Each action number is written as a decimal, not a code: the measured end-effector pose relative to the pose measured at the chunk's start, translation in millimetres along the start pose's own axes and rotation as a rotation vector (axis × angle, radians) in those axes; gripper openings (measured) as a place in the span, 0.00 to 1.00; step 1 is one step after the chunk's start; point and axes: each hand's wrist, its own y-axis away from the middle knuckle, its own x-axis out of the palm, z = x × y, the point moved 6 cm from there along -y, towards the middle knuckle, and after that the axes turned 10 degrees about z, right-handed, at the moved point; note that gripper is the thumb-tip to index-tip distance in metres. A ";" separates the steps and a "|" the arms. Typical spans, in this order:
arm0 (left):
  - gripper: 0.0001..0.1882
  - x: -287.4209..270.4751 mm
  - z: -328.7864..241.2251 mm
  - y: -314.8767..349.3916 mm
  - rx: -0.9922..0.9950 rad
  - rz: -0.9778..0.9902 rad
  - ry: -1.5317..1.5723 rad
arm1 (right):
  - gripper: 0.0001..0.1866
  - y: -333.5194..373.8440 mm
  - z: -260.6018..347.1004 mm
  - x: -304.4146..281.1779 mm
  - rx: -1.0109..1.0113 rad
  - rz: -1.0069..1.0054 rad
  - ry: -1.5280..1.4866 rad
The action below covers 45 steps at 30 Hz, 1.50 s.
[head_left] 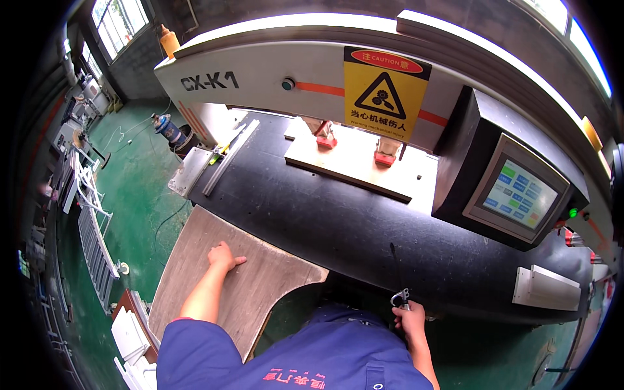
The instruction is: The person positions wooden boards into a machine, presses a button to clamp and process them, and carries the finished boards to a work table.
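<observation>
My left hand [222, 257] rests on a grey-brown wood-grain board [260, 286] with a curved cut-out on its right side. Its thumb points out to the right and the fingers lie on the surface, with nothing held. In my right hand [409, 317] is an air blow gun [400, 298] with a hooked metal body. The long thin black nozzle points away from me over the near part of a black worktable [312, 224]. Under the machine's beam, red-footed clamps [385, 159] stand over a pale board [348, 174].
A machine beam [260, 71] spans the table's far side. To the right juts a control box with a touch screen [520, 190]. White metal profiles [547, 289] lie at the right end, and a long metal rail [231, 156] at the left. A white slatted frame [96, 244] stands on the green floor.
</observation>
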 end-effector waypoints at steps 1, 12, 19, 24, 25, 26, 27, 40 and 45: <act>0.56 -0.3 0.0 0.4 -0.004 0.003 -0.004 | 0.08 -0.1 0.0 0.5 0.002 0.005 0.008; 0.58 1.0 -0.1 -1.1 -0.027 0.039 0.025 | 0.08 2.5 1.2 1.5 0.015 0.005 0.017; 0.58 1.0 0.0 -0.2 -0.037 0.047 0.051 | 0.08 2.4 3.3 2.7 0.004 0.007 -0.004; 0.58 1.3 0.2 -0.7 -0.037 0.051 0.064 | 0.08 0.2 3.4 3.9 -0.003 0.017 0.003; 0.58 1.4 0.0 -0.7 -0.037 0.054 0.062 | 0.08 -0.3 3.1 4.2 -0.004 0.023 0.002; 0.58 1.7 -0.3 -0.7 -0.036 0.058 0.061 | 0.08 -0.5 3.0 4.2 -0.004 0.023 0.002; 0.58 1.1 -0.7 -0.4 -0.037 0.058 0.061 | 0.08 -0.6 2.9 4.2 -0.005 0.024 0.000; 0.58 0.5 -0.7 2.2 -0.032 0.054 0.056 | 0.09 -3.4 0.2 2.1 -0.015 0.029 -0.009; 0.57 -1.3 0.5 0.9 -0.023 0.034 0.046 | 0.08 -4.2 1.4 3.6 -0.015 0.026 -0.008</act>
